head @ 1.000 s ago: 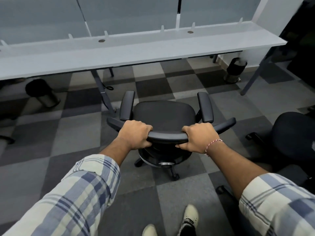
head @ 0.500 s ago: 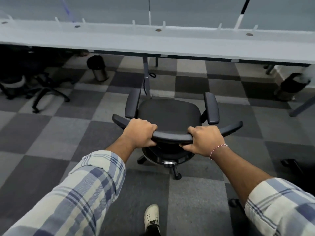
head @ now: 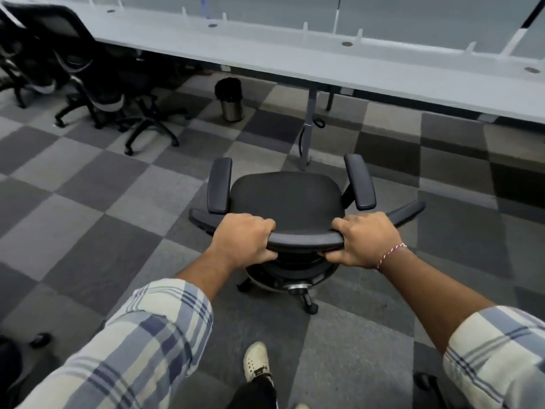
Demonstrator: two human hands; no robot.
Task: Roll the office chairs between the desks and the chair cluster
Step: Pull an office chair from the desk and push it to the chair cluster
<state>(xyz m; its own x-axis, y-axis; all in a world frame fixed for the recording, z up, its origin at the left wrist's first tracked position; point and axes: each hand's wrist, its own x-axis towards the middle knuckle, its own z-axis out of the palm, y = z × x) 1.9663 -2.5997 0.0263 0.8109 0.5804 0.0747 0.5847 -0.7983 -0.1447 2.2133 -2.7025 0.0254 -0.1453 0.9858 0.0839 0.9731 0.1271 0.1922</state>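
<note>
Carpet tiles in a grey checker pattern (head: 88,202) carry a black office chair with padded armrests (head: 286,199), which stands on the near side of the long pale-grey desk (head: 324,63). Its seat faces the desk, close to one of the desk's metal legs (head: 308,125). The left hand (head: 244,242) has its fingers curled over the chair's curved top rail (head: 306,239) with the thumb beneath, clamped on it. The right hand (head: 365,240), with a red-and-white thread band (head: 389,253) at the wrist, clamps the same rail further along.

Under the desk, left of that leg, stands a small round steel bin (head: 231,98) lined with a black bag; what it holds cannot be seen. Towards the desk's far left end, a cluster of black mesh-backed swivel chairs (head: 97,84) crowds together, some partly beneath the desk. A white shoe (head: 256,361) rests on the carpet on the side of the held chair away from the desk.
</note>
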